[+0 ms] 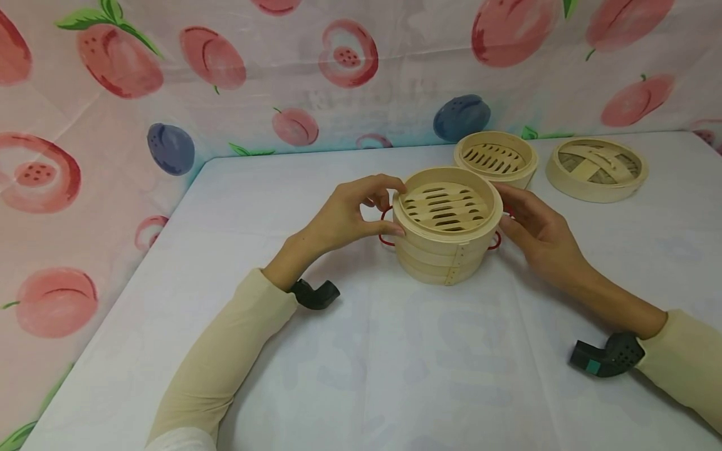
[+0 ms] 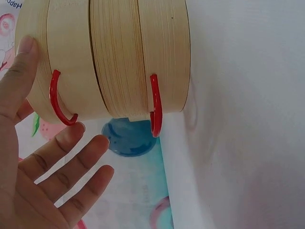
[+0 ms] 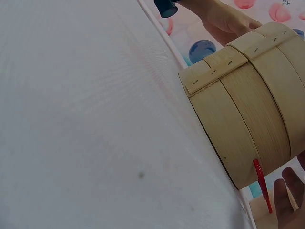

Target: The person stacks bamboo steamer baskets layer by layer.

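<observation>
Two round bamboo steamer baskets stand stacked on the table, the upper basket (image 1: 448, 207) with a slatted base inside its rim and the lower basket (image 1: 429, 266) under it. My left hand (image 1: 361, 210) grips the upper basket's left rim between thumb and index finger; its other fingers spread beside the red handle (image 2: 57, 98) in the left wrist view. At the opposite side, my right hand (image 1: 544, 235) holds the upper basket near its rim with thumb and fingers, its fingertips partly hidden behind the basket. A lower red handle (image 3: 261, 181) shows in the right wrist view.
Behind the stack stands another slatted steamer basket (image 1: 496, 153), partly hidden by it. A woven bamboo lid (image 1: 598, 169) lies to its right. White cloth covers the table (image 1: 395, 376), and a fruit-patterned curtain (image 1: 406, 62) hangs along the back and left edges.
</observation>
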`<action>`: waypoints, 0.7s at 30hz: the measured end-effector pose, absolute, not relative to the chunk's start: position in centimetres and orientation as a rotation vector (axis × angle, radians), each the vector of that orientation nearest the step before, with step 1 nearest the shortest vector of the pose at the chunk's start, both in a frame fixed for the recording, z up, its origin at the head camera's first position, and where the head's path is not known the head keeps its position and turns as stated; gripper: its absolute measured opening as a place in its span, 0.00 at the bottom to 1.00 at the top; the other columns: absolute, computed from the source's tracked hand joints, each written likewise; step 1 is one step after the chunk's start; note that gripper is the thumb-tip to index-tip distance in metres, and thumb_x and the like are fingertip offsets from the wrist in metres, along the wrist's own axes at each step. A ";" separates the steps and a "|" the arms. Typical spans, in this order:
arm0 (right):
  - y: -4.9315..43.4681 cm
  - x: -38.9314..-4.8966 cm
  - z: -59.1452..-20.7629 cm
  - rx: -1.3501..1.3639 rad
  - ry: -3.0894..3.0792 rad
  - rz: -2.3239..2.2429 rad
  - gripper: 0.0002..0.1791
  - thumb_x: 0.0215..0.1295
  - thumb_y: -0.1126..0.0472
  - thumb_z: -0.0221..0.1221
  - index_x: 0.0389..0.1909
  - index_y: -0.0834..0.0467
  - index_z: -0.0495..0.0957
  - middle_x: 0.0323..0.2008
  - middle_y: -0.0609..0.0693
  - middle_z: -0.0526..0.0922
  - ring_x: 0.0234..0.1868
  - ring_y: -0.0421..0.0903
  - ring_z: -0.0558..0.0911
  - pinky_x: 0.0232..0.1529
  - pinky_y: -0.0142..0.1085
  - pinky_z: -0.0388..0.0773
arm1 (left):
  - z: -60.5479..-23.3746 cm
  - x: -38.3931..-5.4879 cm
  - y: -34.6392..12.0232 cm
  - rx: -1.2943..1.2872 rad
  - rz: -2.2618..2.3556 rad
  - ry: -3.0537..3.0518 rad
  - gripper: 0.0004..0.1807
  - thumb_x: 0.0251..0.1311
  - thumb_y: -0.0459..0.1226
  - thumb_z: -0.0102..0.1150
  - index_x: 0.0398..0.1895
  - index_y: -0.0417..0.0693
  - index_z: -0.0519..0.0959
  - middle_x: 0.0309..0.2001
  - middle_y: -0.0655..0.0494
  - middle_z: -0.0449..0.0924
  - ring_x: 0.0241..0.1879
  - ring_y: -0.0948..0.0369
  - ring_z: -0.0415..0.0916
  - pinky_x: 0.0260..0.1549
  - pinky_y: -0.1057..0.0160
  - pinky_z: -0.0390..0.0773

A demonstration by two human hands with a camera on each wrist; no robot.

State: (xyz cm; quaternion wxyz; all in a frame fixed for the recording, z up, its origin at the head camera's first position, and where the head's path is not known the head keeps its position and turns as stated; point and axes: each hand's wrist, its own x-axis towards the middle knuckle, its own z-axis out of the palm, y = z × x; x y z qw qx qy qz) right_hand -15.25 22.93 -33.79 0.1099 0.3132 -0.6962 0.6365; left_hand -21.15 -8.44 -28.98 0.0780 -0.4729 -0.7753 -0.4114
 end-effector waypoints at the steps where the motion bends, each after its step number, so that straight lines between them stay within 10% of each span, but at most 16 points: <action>1: 22.9 -15.3 -33.8 0.919 -2.048 1.871 0.28 0.64 0.83 0.47 0.66 0.69 0.63 0.65 0.57 0.68 0.68 0.48 0.63 0.64 0.31 0.60 | -29.0 -21.2 -8.4 -1.417 -1.228 -2.322 0.30 0.43 0.40 0.77 0.51 0.46 0.76 0.30 0.54 0.73 0.35 0.60 0.71 0.41 0.57 0.76; 11: 23.2 -15.4 -34.0 0.910 -2.047 1.876 0.28 0.63 0.83 0.47 0.65 0.69 0.63 0.64 0.56 0.68 0.68 0.47 0.64 0.62 0.30 0.62 | -29.1 -21.3 -8.4 -1.431 -1.214 -2.313 0.30 0.43 0.40 0.77 0.51 0.46 0.76 0.31 0.54 0.74 0.35 0.61 0.71 0.40 0.57 0.76; 21: 23.1 -15.4 -33.8 0.901 -2.051 1.879 0.28 0.64 0.83 0.47 0.65 0.69 0.64 0.64 0.58 0.68 0.68 0.50 0.63 0.63 0.33 0.61 | -29.8 -18.6 -8.5 -1.251 -1.099 -2.376 0.43 0.46 0.44 0.75 0.67 0.51 0.64 0.61 0.54 0.64 0.54 0.58 0.69 0.50 0.53 0.72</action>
